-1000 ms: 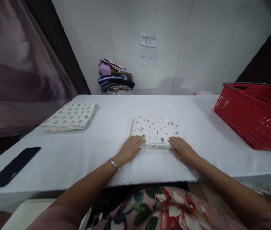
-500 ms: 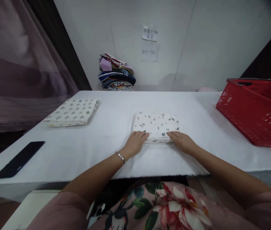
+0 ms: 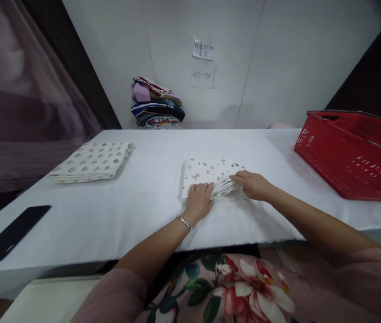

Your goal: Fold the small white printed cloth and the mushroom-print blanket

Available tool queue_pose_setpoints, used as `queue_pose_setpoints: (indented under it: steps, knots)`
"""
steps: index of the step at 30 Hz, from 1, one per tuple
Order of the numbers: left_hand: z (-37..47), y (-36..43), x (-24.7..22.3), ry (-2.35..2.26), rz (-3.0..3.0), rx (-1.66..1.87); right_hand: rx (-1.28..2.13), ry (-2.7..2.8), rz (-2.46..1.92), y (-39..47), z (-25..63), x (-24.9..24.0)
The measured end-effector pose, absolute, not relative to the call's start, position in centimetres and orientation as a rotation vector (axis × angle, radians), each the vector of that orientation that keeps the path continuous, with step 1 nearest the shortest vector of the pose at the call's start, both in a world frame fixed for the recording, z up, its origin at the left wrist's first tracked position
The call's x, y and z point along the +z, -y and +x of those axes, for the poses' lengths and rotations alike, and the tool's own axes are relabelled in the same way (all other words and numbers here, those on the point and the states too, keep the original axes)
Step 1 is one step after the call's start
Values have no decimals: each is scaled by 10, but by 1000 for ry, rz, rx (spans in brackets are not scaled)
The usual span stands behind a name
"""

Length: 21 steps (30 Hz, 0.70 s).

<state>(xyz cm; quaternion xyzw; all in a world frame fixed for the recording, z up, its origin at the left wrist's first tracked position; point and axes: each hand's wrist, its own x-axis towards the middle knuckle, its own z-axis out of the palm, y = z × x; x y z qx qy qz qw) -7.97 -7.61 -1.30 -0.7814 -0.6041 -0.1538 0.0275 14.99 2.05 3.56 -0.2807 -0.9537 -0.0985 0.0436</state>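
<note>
A folded white cloth (image 3: 207,172) with small printed figures lies on the white-covered table in front of me. My left hand (image 3: 201,199) rests flat on its near left part, fingers stretched out. At the near right corner, my right hand (image 3: 252,184) pinches several layers of the cloth and lifts them off the table, so the stacked edges fan apart there. Farther left is another folded cloth (image 3: 92,161), white with grey cloud-like shapes, apart from both hands.
A red perforated basket (image 3: 341,157) stands at the right. A dark flat slab (image 3: 11,233), perhaps a phone, lies at the left front. Behind the table edge, a stack of folded fabrics (image 3: 158,105) sits by the wall, near two paper signs (image 3: 203,75).
My right hand has gone from lying on the cloth to gripping and raising its near right corner. My left hand stays on the cloth. The whole view has shifted slightly.
</note>
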Motion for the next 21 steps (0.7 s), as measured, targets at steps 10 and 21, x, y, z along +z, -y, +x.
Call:
queue_pose_setpoints:
  steps: [10, 21]
  knots:
    - [-107, 86, -9, 1676, -2505, -390, -216, 2769, -794, 10, 171, -17]
    - [-117, 82, -12, 1677, -2417, -247, -342, 2872, -849, 0, 161, -16]
